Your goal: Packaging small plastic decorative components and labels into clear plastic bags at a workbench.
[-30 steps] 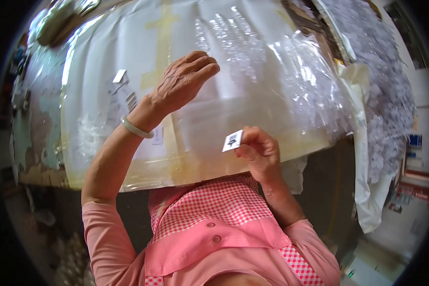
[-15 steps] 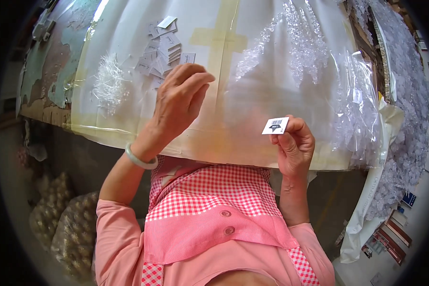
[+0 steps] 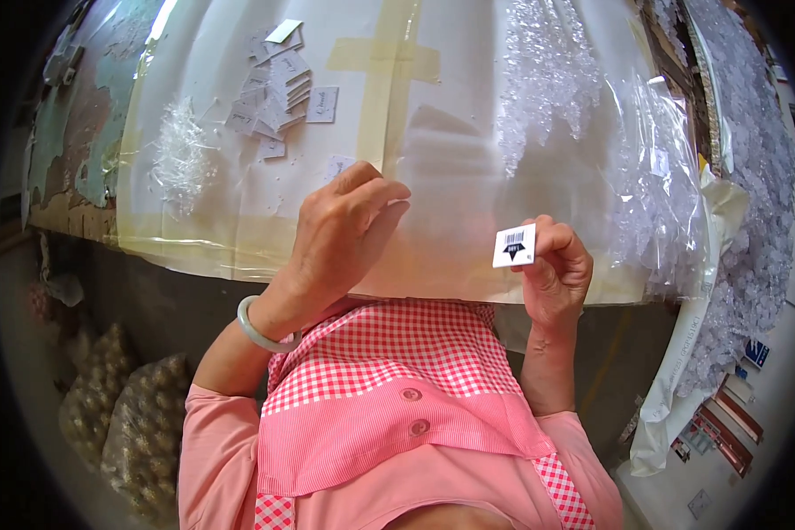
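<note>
White plastic strands (image 3: 182,157) lie left of printed cards (image 3: 278,97) on the table (image 3: 88,216). The left hand's (image 3: 336,234) grip curls loosely; whether it holds anything, I cannot tell. Rightward, near the table's front edge, a barcode card (image 3: 514,246) is pinched by the right hand (image 3: 558,274), best held lightly, print uncovered.

Card (image 3: 514,246) in right hand (image 3: 556,269) is white, with black star and barcode; bangle (image 3: 247,325) behind left hand (image 3: 344,234): pale green; apron (image 3: 389,353) below both hands: red-and-white checks, pink; tape (image 3: 384,62) beyond left hand: yellow
</note>
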`<action>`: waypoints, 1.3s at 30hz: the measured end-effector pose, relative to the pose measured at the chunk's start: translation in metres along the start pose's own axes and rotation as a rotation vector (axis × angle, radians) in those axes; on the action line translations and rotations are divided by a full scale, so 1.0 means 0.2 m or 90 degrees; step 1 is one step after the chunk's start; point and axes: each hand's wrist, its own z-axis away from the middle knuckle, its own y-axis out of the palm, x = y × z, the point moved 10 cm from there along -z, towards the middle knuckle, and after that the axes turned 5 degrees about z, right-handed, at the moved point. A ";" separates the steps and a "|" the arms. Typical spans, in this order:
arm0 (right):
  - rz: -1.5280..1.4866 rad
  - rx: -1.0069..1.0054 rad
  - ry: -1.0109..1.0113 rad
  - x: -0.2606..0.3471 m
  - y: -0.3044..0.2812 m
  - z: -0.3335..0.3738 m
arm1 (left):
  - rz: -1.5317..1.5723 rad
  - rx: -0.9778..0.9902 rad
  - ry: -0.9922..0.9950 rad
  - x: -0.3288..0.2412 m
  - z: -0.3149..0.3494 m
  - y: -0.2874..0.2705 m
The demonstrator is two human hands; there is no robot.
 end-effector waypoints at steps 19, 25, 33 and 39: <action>-0.068 -0.007 0.013 0.04 -0.15 0.09 | 0.590 0.293 -0.646 0.08 0.02 0.60; -0.076 -0.015 0.010 0.03 -0.14 0.09 | 0.602 0.273 -0.691 0.09 0.01 0.65; -0.025 0.000 0.008 0.01 -0.14 0.06 | 0.609 0.250 -0.712 0.12 0.03 0.65; 0.011 -0.002 0.007 0.01 -0.15 0.06 | 0.634 0.234 -0.726 0.08 0.05 0.62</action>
